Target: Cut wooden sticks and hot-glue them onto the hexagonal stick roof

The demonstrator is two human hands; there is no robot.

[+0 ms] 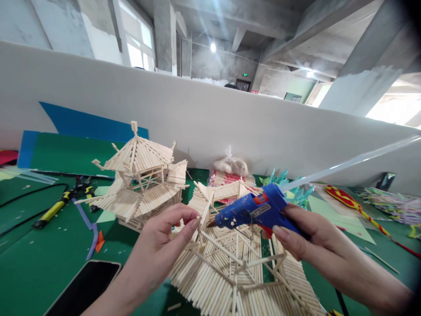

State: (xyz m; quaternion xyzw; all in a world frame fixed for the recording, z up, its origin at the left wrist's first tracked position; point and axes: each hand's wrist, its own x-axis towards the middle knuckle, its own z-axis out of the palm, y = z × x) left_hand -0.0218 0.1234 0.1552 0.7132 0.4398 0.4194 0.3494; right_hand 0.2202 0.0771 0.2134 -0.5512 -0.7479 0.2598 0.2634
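Observation:
My right hand [305, 232] is wrapped round a blue hot glue gun [253, 210], a long clear glue stick [355, 160] poking out of its back. The dark nozzle points left, close to the fingertips of my left hand [167, 245]. Thumb and forefinger of that hand pinch a small wooden stick [199, 221], partly hidden by the fingers. Both hands are over an open frame model of pale wooden sticks [204, 287], with slatted roof pieces and crossing beams. Behind my left hand stands a tiered stick pavilion [138, 158] with a pointed roof.
Yellow-handled pliers [54, 208] and a phone [88, 285] lie on the green tabletop [19, 263] to the left. A bag of sticks [230, 171] sits against the white partition [184, 114]. Paper sheets, a red-yellow ornament [342, 196] and pastel strips [391, 204] lie right.

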